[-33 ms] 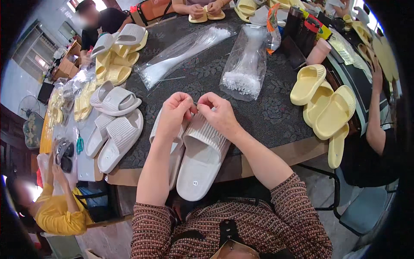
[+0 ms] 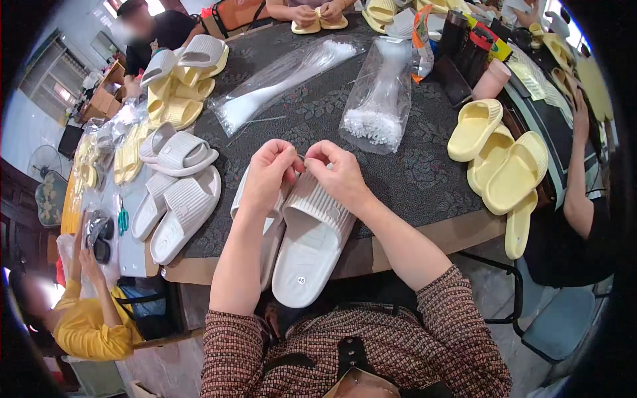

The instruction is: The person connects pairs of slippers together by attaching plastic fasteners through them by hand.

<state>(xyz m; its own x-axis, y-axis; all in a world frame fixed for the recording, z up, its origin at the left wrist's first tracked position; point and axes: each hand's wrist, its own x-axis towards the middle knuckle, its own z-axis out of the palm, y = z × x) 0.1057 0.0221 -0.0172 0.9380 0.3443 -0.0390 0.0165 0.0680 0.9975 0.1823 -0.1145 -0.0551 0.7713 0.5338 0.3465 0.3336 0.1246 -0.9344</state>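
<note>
A pair of light grey slide sandals lies at the near table edge in front of me, soles down and heels toward me. The right grey slide point(image 2: 306, 262) shows its ribbed strap, while my left forearm partly covers the left one point(image 2: 268, 247). Above their toe ends, my left hand point(image 2: 269, 176) and my right hand point(image 2: 337, 178) meet with fingertips pinched close together. A small dark bit shows between the fingers, too small to name. Beyond my hands lie two clear bags of thin white plastic strips, a right bag point(image 2: 377, 99) and a left bag point(image 2: 282, 86).
Grey slides point(image 2: 186, 212) lie at left, with yellow slides point(image 2: 174, 99) behind them. More yellow slides point(image 2: 512, 172) overlap at right, near a pink cup point(image 2: 492, 80) and dark bottles point(image 2: 472, 61). Green scissors point(image 2: 123, 220) lie far left. Co-workers sit around the table.
</note>
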